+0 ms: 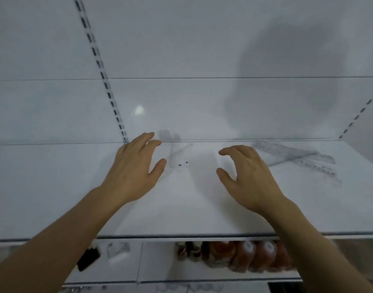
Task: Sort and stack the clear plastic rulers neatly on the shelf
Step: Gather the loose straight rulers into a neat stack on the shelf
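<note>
Several clear plastic rulers lie loosely crossed at the back right of the white shelf. Another faint clear ruler lies slanted near the shelf's back, between my hands. My left hand hovers over the shelf just left of that ruler, fingers spread and relaxed, holding nothing. Over the middle of the shelf, left of the ruler pile, my right hand has loosely bent fingers and is also empty. The frame is blurred.
The white back wall carries a slotted upright on the left and another slotted upright at the right. Below the shelf's front edge, a lower shelf holds reddish packaged goods and a small black item.
</note>
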### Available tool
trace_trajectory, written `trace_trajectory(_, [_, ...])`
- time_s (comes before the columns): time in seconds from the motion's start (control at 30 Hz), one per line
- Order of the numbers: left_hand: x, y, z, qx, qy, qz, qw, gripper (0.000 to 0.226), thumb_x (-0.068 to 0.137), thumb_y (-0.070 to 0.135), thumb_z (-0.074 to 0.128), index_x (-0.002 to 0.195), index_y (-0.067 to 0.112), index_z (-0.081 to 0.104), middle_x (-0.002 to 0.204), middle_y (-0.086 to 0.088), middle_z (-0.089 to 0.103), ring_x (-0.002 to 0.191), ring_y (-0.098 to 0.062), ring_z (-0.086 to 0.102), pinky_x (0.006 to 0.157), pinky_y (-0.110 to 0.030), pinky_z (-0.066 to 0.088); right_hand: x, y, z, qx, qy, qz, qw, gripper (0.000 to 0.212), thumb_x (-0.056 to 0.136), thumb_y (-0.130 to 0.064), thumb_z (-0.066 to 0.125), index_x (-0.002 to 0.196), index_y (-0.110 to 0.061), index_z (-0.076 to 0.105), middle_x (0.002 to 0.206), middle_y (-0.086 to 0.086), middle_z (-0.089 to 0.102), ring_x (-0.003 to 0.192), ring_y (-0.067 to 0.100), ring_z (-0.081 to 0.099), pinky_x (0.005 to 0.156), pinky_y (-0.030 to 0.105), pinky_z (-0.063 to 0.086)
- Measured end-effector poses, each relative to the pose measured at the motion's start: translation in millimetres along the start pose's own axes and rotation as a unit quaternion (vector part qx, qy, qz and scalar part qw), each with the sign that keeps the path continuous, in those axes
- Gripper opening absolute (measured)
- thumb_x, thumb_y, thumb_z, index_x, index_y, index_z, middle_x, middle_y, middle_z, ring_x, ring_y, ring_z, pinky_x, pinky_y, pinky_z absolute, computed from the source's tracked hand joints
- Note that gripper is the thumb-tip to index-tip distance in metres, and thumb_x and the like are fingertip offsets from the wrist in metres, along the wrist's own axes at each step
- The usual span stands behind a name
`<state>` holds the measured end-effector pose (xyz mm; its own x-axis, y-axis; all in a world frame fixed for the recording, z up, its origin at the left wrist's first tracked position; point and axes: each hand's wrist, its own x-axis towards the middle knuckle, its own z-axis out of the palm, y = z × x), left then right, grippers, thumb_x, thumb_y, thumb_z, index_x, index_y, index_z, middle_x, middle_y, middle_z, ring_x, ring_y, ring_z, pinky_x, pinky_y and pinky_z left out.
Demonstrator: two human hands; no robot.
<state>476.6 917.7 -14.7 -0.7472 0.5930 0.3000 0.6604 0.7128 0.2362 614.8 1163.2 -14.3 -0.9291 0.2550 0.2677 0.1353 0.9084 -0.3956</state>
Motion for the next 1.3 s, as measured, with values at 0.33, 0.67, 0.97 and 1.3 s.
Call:
trace_trajectory(0.33, [-169.8,-207.0,-108.9,0.023,-0.025,-0.134,0.990,0.068,0.096,0.056,0.034,0.155,0.021,0.035,0.164,0.003,0.024,0.148,-0.015,0.030,0.116,-0.025,0.020,5.5,-235.5,93.3,0.042,-0.050,-0.117,0.991,0.048,0.100,-0.042,0.056,0.144,-0.024,0.049,0.147,-0.008,0.047,0.141,0.011,0.032,0.113,0.029,0.031])
trace_trajectory(0.67, [-331.3,-383.8,-221.3,0.111,-0.038,-0.247,0.962,0.096,0.082,0.073,0.011,0.153,0.013,0.036,0.165,-0.008,0.024,0.152,-0.023,0.021,0.122,-0.043,0.024,-0.8,-466.8,186.7,0.052,-0.118,-0.252,0.959,0.059,0.101,-0.045,0.052,0.152,-0.019,0.040,0.159,-0.002,0.035,0.151,0.015,0.020,0.121,0.032,0.022])
trace_trajectory(0.97, [-446.7,-493.5,-291.2,0.122,0.027,-0.377,0.918,0.064,0.104,0.053,0.033,0.158,0.022,0.022,0.166,-0.001,0.022,0.151,-0.021,0.022,0.122,-0.043,0.022,7.2,-675.6,276.4,0.060,-0.194,-0.397,0.895,0.063,0.100,-0.050,0.051,0.153,-0.018,0.037,0.158,0.001,0.037,0.146,0.018,0.029,0.119,0.038,0.029])
trace_trajectory(1.3, [-489.9,-649.1,-333.6,0.123,0.023,-0.421,0.899,0.077,0.094,0.068,0.015,0.159,0.026,0.020,0.167,0.000,0.017,0.153,-0.018,0.018,0.122,-0.046,0.018,36.5,-832.7,376.5,0.102,-0.243,-0.372,0.890,0.066,0.100,-0.055,0.047,0.155,-0.022,0.032,0.162,-0.001,0.028,0.151,0.018,0.019,0.124,0.040,0.021])
